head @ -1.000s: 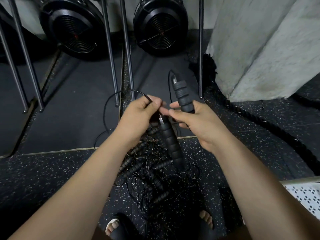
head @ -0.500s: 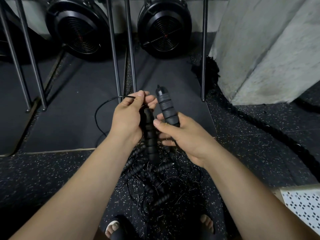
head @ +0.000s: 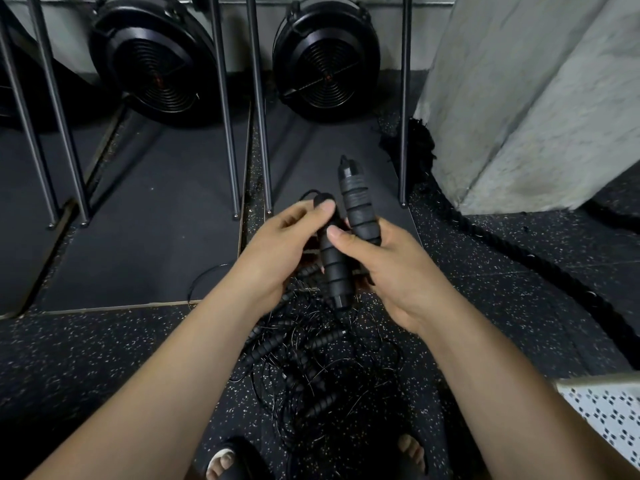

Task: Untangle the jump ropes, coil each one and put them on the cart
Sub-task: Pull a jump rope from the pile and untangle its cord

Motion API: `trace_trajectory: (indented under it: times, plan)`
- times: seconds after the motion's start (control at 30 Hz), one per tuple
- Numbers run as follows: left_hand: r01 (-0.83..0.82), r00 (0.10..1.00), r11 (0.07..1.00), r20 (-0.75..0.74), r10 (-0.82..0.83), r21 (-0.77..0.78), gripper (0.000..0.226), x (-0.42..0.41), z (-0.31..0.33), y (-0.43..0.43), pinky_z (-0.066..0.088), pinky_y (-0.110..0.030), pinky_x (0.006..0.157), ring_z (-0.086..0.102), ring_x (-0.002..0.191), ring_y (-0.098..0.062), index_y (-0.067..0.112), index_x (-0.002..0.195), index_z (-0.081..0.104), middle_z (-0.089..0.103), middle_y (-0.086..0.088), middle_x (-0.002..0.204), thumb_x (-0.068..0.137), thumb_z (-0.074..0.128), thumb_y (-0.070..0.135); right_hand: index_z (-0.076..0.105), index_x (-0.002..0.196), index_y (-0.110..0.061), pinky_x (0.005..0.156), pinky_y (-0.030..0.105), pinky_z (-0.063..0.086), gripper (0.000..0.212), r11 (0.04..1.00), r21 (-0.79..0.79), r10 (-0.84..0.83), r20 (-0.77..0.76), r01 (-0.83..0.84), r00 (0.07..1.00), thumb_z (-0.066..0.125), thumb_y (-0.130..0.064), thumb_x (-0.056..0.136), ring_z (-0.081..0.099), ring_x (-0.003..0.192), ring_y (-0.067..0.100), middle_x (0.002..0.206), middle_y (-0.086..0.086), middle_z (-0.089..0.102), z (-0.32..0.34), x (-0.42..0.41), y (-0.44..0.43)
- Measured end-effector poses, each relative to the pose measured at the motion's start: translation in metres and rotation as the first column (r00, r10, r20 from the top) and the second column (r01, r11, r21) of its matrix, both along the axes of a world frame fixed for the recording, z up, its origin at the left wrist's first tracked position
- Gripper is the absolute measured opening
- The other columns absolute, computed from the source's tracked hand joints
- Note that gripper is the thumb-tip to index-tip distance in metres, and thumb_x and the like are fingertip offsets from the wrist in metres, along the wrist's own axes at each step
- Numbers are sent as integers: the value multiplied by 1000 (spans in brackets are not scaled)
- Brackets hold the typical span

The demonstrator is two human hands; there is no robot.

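Note:
Two black ribbed jump-rope handles are held side by side above the floor. My left hand [head: 277, 247] grips the top of the lower handle [head: 335, 271], thumb on its end. My right hand [head: 391, 268] holds the taller handle [head: 356, 206], which points up, and its thumb presses on the lower one. Thin black cord loops out by my left fingers. Below my hands a tangled pile of jump ropes [head: 311, 358] with several more black handles lies on the speckled floor.
Two black round fans [head: 156, 60] [head: 325, 57] stand at the back behind thin metal rack legs [head: 225, 109]. A concrete pillar [head: 540, 91] rises at right, with a thick black battle rope [head: 519, 258] along its base. A white perforated cart corner [head: 609, 414] shows bottom right. My sandalled feet are below.
My hands brought the two handles together. The hanging handle, earlier dangling from my left fingers, now lies against the upright one, with both hands closing round the pair.

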State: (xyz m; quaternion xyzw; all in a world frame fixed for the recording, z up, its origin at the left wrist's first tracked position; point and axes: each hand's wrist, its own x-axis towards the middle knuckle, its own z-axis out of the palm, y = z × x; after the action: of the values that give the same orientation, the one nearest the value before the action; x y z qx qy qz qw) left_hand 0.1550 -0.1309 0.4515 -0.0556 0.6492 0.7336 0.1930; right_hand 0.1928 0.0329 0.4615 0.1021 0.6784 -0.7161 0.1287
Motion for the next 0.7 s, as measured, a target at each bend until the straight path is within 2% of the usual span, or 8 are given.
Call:
trace_trajectory:
  times: [0.07, 0.13, 0.23, 0.3, 0.43, 0.53, 0.6, 0.7]
  plan:
    - [13, 999, 999, -45, -14, -33, 17, 3, 1, 1, 57, -35, 83, 72, 89, -14, 24, 101, 76, 78, 3, 98, 100, 72, 41, 72, 121, -23, 100, 48, 61, 26, 1000, 23, 11, -3, -11, 1000, 78, -33, 98, 78, 107, 22, 112, 1, 81, -2, 2, 1]
    - [12, 997, 999, -78, -15, -31, 16, 3, -1, -1, 56, -41, 91, 71, 91, -15, 24, 104, 77, 77, 3, 100, 99, 73, 39, 70, 121, -27, 99, 49, 60, 26, 998, 64, 0, -47, 3, 999, 79, -36, 98, 77, 106, 19, 111, -2, 80, -6, 5, 0]
    - [-17, 995, 1000, -100, 19, 16, 17, 5, -2, -5, 56, -40, 89, 69, 91, -15, 25, 106, 77, 76, 3, 103, 98, 75, 39, 62, 109, -29, 89, 44, 62, 28, 947, 312, -14, -188, 73, 982, 76, -50, 96, 74, 91, 10, 97, -5, 75, -7, 5, 0]
    - [-33, 994, 998, -103, 38, 51, 22, 6, -2, -6, 54, -43, 92, 68, 95, -17, 21, 112, 77, 75, 0, 108, 96, 76, 37, 58, 106, -29, 79, 40, 61, 33, 913, 396, -2, -241, 100, 971, 73, -56, 96, 70, 81, 8, 87, -7, 71, -3, 7, 2]
    - [-53, 990, 990, -126, 69, 130, 24, 9, 0, -10, 52, -43, 93, 66, 95, -17, 17, 114, 77, 72, -2, 106, 95, 77, 32, 63, 103, -28, 82, 48, 61, 36, 917, 384, 1, -269, 106, 963, 69, -63, 94, 71, 83, 14, 89, -3, 72, -1, 11, 3]
    - [-45, 989, 988, -134, 65, 148, 23, 8, 0, -12, 53, -42, 91, 65, 94, -18, 19, 112, 77, 72, -3, 105, 94, 77, 32, 65, 102, -29, 82, 49, 61, 35, 924, 364, -10, -281, 116, 960, 69, -63, 94, 72, 85, 14, 92, -3, 75, 0, 13, 0]
    - [-48, 988, 986, -140, 71, 162, 22, 8, 0, -12, 56, -33, 83, 65, 92, -17, 17, 113, 77, 71, -5, 105, 95, 75, 29, 65, 104, -30, 81, 52, 62, 37, 932, 347, -4, -277, 104, 961, 69, -65, 95, 75, 86, 15, 94, -4, 76, -1, 13, -4]
    - [-61, 986, 980, -141, 89, 191, 22, 8, 1, -13, 57, -25, 72, 64, 88, -15, 12, 115, 75, 68, -8, 105, 99, 72, 25, 64, 106, -32, 79, 57, 64, 42, 956, 285, 4, -268, 75, 963, 67, -71, 91, 78, 89, 26, 98, 2, 79, -6, 13, -7]
